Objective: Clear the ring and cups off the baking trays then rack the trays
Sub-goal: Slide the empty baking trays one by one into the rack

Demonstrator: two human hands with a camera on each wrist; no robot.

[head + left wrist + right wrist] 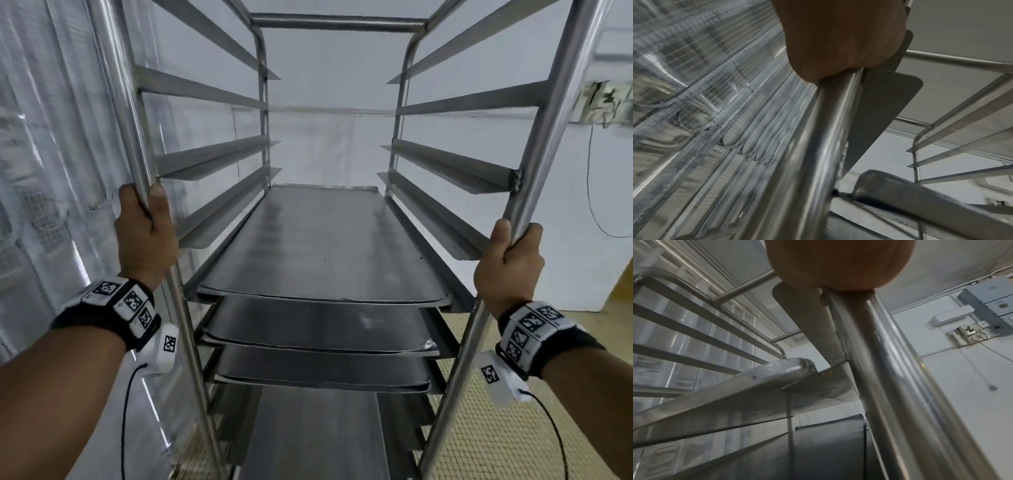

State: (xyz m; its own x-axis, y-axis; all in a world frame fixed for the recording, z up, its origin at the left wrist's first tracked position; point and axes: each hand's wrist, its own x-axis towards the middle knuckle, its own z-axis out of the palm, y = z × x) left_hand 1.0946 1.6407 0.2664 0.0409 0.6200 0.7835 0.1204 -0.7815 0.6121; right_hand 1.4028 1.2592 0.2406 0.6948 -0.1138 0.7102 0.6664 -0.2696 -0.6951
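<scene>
Rack [534,144]: tall steel frame, directly ahead, between both arms. Baking trays [322,246]: stacked on its side rails, bare, long axis running away from person; no ring or cups seen. Left hand [145,236] clamped on left front upright, right hand [510,267] on right front upright; hands well apart, equally near trays. Judgement: racking done.

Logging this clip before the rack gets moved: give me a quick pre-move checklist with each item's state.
1. Left hand grips the rack's left post: ok.
2. Right hand grips the right post: ok.
3. Top tray sits on both rails: ok.
4. Top tray bare of ring and cups: ok.
5. Lower trays bare: cannot tell, mostly covered.
6. Wheels and floor path free: cannot tell.
</scene>
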